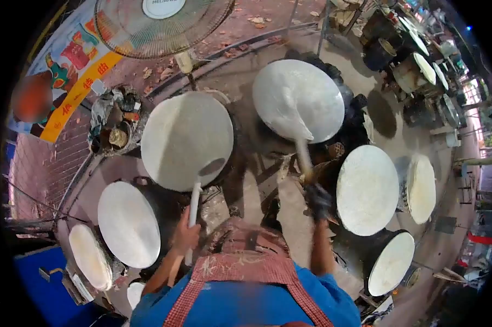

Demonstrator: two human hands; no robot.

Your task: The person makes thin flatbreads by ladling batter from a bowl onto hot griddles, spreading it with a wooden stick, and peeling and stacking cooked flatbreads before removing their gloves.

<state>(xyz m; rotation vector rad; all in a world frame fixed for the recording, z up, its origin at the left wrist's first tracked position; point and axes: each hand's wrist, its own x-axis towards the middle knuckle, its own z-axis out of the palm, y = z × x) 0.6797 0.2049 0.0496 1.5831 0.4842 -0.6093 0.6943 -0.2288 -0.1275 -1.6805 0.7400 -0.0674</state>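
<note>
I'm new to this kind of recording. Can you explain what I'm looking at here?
There is no machine here: a person works with their own two hands. The single, rounded picture comes from a camera worn on their head, looking forward and down, so the blue shirt and red checked apron are the wearer's. The left hand grips a pale-handled ladle, its head over the left pan. The right hand, in a dark glove, grips a long-handled tool reaching to the right pan. More pale round tops surround the wearer; their material isn't clear. A fan stands beyond.
</note>
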